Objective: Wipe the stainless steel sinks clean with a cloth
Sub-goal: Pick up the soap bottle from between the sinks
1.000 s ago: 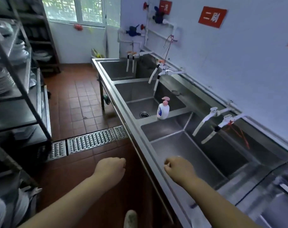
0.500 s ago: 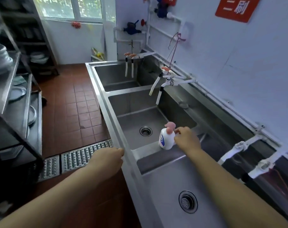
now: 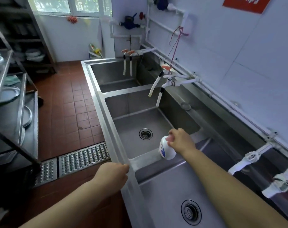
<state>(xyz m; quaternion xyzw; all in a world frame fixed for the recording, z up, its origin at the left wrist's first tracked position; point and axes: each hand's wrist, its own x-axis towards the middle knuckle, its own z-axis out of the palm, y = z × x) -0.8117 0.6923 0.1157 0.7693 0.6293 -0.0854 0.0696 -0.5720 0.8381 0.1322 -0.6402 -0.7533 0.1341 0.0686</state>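
I see my right hand [image 3: 181,142] curled over the pump top of a white soap bottle [image 3: 166,149], the grip closed around its head so the pink pump is mostly hidden under my fingers. The bottle stands, tilted slightly, on the steel divider [image 3: 145,160] between the middle sink [image 3: 140,127] and the near sink [image 3: 164,195]. My left hand [image 3: 113,174] sits at the front rim [image 3: 107,129] of the sink unit just beside that divider, fingers curled loosely with the knuckles against the steel edge and nothing held in it. The middle basin has a round drain [image 3: 145,134] in its floor, and the near one has its own strainer drain [image 3: 191,212]. A third sink [image 3: 113,78] lies farthest away, with two white taps [image 3: 127,63] hanging over it. Another pair of white spouts [image 3: 158,88] reaches over the middle basin from the pipe along the back wall, and a further pair [image 3: 255,170] sits at the right over the near basin. I cannot see a cloth at the sinks. To my left are red floor tiles [image 3: 71,104], a metal floor grate [image 3: 82,159] and a shelving rack [image 3: 11,104] with plates.
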